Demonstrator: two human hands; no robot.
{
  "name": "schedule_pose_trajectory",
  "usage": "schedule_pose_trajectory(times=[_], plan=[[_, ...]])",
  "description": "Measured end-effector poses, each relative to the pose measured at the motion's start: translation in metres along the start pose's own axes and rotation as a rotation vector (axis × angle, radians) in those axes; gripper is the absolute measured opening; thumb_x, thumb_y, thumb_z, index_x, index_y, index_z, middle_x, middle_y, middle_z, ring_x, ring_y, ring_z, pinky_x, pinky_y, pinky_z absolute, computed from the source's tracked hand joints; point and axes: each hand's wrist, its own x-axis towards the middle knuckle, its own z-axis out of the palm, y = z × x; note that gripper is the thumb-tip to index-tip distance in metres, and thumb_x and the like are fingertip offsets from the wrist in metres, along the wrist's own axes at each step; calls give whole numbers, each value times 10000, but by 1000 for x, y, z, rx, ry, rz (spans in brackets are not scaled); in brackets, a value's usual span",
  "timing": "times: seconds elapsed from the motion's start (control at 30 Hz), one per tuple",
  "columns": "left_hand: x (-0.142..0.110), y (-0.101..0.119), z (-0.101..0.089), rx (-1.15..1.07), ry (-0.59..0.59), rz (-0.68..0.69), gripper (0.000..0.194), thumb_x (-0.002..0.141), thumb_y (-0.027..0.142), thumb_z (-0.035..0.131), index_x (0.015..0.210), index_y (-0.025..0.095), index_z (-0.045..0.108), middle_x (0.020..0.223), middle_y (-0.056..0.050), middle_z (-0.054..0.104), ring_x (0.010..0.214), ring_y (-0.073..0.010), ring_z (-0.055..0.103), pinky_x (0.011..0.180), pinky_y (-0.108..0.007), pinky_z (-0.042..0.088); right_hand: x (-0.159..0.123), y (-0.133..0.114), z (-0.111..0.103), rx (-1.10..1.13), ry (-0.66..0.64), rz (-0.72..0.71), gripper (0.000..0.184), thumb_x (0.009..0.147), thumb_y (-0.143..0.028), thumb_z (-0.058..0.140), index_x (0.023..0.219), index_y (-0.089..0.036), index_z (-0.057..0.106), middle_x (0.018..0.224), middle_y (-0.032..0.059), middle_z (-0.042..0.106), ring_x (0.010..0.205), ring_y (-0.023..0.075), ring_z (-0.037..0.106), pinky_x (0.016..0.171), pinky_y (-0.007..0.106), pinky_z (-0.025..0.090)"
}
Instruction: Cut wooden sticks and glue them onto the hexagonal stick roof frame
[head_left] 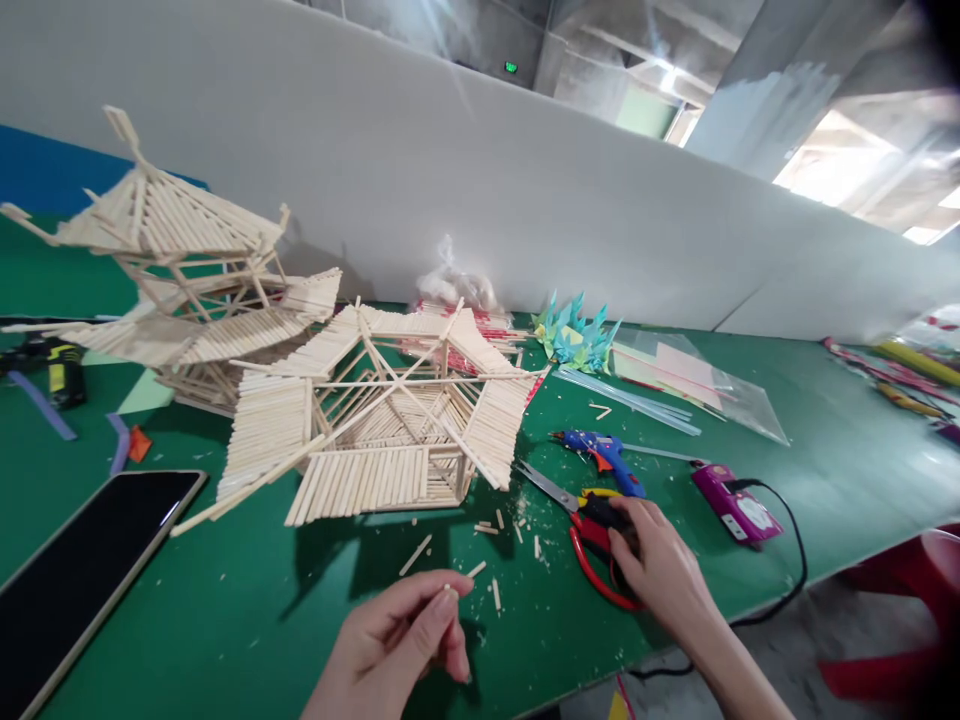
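Note:
My left hand (pixel 405 640) is closed in a pinch at the front of the table, with a short wooden stick (pixel 477 570) at its fingertips. To the right, my right hand (pixel 664 565) curls its fingers around a black-handled tool (pixel 604 512), whose kind is partly hidden. Beside and under that tool lie scissors (pixel 551 486) with a red handle loop, their blades pointing left. Beyond my left hand stands an open-topped wooden stick frame (pixel 367 480) with slatted roof panels. Cut stick pieces (pixel 495 596) are scattered between my hands.
A tiered stick pavilion (pixel 180 220) stands back left, near a phone (pixel 97 580). A blue glue gun (pixel 604 455) and a purple box (pixel 735 503) with a black cable lie right. Behind are clear glue sticks (pixel 630 400), a teal paper model (pixel 576 335) and a white partition (pixel 360 170).

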Motion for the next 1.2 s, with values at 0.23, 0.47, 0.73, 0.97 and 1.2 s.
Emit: schedule_pose_trajectory(times=[0.23, 0.47, 0.73, 0.97, 1.2], plan=[[3, -7, 3, -263, 60, -164, 267, 656, 425, 664, 767, 183, 690, 498, 70, 417, 453, -67, 323, 439, -218, 254, 23, 2, -2, -92, -129, -56, 239, 788, -259, 415, 954, -159, 554, 877, 120, 649, 795, 291, 595, 684, 380, 416], [-3, 3, 8, -268, 80, -171, 272, 627, 415, 688, 732, 164, 688, 542, 53, 428, 486, -75, 308, 467, -224, 249, 23, 6, -18, 10, -258, -95, 201, 826, -296, 380, 898, -199, 541, 824, 49, 668, 730, 214, 616, 637, 295, 441], [-5, 1, 11, -252, -4, -162, 234, 740, 405, 580, 748, 179, 641, 517, 79, 300, 491, -95, 179, 446, -222, 177, -28, -16, -39, 520, -405, 12, 334, 809, -324, 429, 1109, -197, 504, 1140, 68, 593, 1041, 224, 548, 837, 289, 459], [-11, 0, 8, -143, 33, -85, 224, 752, 407, 559, 709, 196, 622, 570, 59, 350, 538, -112, 271, 505, -223, 272, -50, -67, -28, 537, -449, -164, 560, 593, -200, 665, 1110, -177, 451, 997, 63, 622, 791, 193, 623, 658, 248, 530], [-14, 13, 4, 55, 100, 56, 189, 774, 343, 536, 662, 215, 620, 591, 51, 432, 561, -124, 335, 514, -218, 307, -45, -90, -35, 520, -412, -294, 237, 865, -276, 488, 1079, -184, 534, 1110, 58, 556, 895, 194, 578, 746, 379, 487]])
